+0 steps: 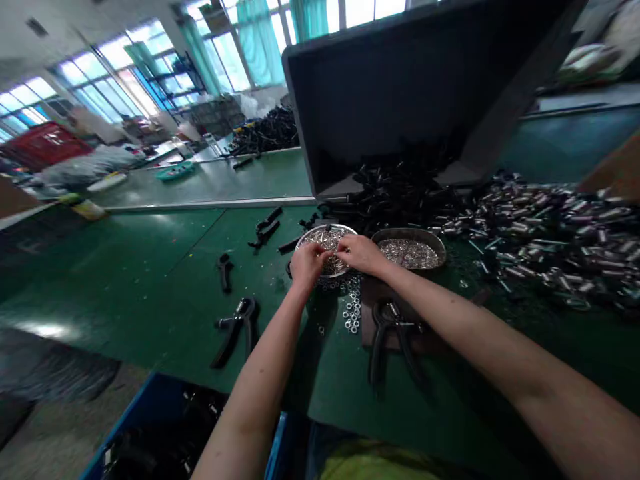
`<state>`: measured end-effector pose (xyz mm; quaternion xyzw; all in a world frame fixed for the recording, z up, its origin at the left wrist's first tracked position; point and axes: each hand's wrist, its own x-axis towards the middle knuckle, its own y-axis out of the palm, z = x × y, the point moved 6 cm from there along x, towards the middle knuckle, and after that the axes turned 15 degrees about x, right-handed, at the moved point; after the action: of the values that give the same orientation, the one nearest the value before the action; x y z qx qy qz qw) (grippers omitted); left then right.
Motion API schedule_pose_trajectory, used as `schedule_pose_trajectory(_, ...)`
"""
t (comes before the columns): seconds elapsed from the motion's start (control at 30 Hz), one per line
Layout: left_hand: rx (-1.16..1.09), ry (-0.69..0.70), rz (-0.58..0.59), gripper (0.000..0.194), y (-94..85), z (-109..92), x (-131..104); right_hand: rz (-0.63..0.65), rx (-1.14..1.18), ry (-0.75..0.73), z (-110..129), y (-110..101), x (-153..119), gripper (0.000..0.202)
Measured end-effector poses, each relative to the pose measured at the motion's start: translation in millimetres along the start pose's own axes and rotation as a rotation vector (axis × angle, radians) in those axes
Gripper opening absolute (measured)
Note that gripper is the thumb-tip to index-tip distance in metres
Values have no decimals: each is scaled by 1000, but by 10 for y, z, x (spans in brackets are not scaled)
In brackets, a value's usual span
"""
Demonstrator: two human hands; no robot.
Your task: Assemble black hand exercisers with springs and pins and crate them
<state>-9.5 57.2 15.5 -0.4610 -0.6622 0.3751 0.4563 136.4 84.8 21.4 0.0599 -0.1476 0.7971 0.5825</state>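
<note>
My left hand [307, 265] and my right hand [362, 254] meet over a round bowl [301, 239] of small shiny metal parts. The fingers of both are pinched together; whatever they hold is too small to make out. Right of the bowl stands an oval metal tin [438, 248] full of tiny metal pieces. Loose nuts or washers [353, 313] lie on the table just below the bowl. One black hand gripper with a spring [240, 330] lies left of my left forearm. Another hand gripper [383, 340] rests partly on a dark block [367, 320] under my right forearm.
A large dark bin [410, 87] lies tipped with black handles [395, 193] spilling out. Many metal springs [565, 233] are heaped at right. Loose black parts [225, 273] lie on the green table [125, 280]. A blue crate [125, 420] of black parts stands below the front edge.
</note>
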Motion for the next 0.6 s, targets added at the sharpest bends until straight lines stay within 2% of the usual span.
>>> schedule_pose_trajectory(0.07,-121,-17,-7,19,-43,-21,-56,-19,16,12,21,-54,-50,14)
schedule_pose_trajectory(0.13,-266,-12,45,21,-31,-78,-177,-35,61,31,47,-118,-141,13)
schedule_pose_trajectory(0.27,-607,60,317,26,139,-353,-687,-64,249,93,96,-311,-507,10)
schedule_pose_trajectory(0.37,-624,140,445,24,241,-585,-1097,-38,240,192,68,-483,-858,13)
schedule_pose_trajectory(0.47,-480,213,413,19,281,-732,-1310,72,-21,320,-35,-606,-1142,17)
schedule_pose_trajectory(0.6,-365,281,294,13,294,-818,-1373,149,-205,364,-144,-666,-1298,19)
